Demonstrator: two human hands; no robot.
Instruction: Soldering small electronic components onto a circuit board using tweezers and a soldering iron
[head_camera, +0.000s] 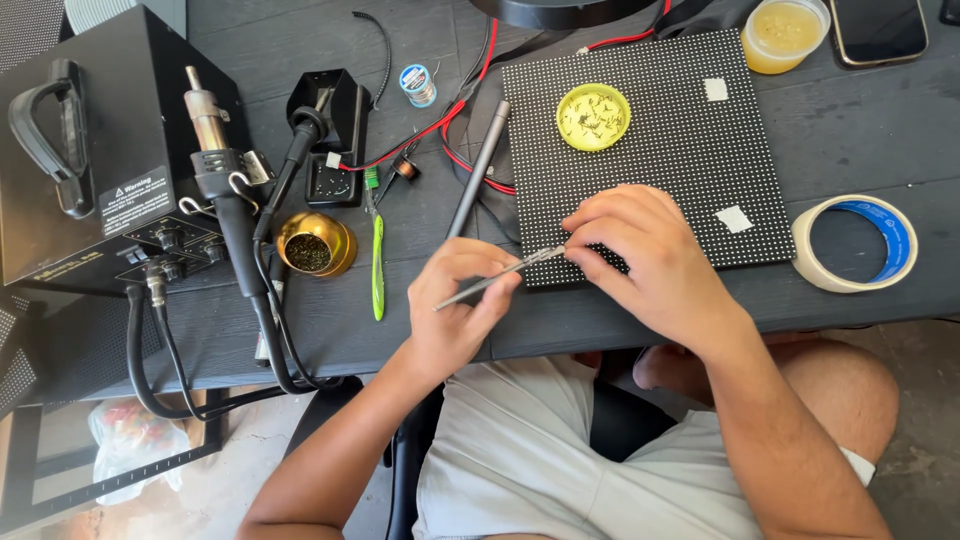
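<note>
Two hands at work on the dark bench: my left hand pinches slim metal tweezers, tips touching the near edge of the black dotted panel; my right hand lies curled on that panel, fingertips pressed beside the tweezer tips. On the panel: one yellow-green dish of small parts, two white tape scraps. Left of the panel: grey pen-shaped tool, green toothbrush, brass tip-cleaner pot, black rework station. Right: tape roll.
</note>
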